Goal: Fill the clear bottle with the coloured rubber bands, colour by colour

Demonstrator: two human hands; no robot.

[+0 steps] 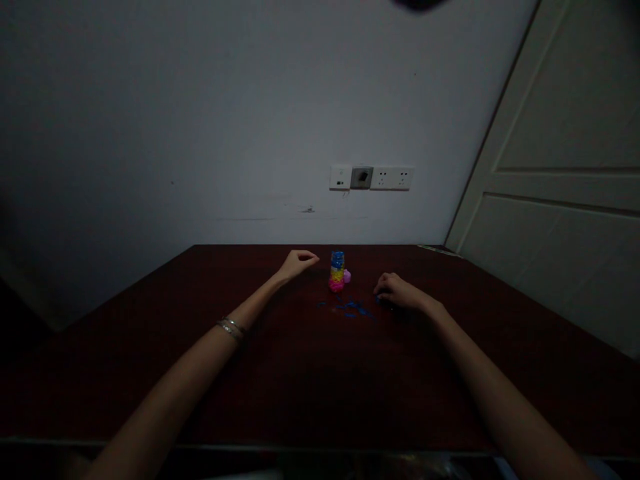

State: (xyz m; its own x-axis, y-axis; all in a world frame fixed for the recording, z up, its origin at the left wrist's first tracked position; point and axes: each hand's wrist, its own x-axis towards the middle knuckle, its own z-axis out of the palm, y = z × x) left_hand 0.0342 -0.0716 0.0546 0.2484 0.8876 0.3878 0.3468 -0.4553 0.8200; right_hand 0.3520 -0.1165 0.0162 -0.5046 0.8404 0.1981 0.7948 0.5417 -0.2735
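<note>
A small clear jar stands upright on the table, with pink, yellow and blue layers inside. Touching or just behind its right side is a small pink-purple object, its kind unclear. Left of the jar and apart from it, my left hand is raised, thumb and forefinger tips pinched together; anything between them is too small to make out. My right hand rests low at the right, fingers curled down at a small blue piece. Several thin blue pieces lie scattered between the jar and this hand.
The dark red table reaches back to a pale wall. Wall sockets sit above its far edge. A panelled white door borders the right side. Silvery bracelets circle my left wrist. The light is dim.
</note>
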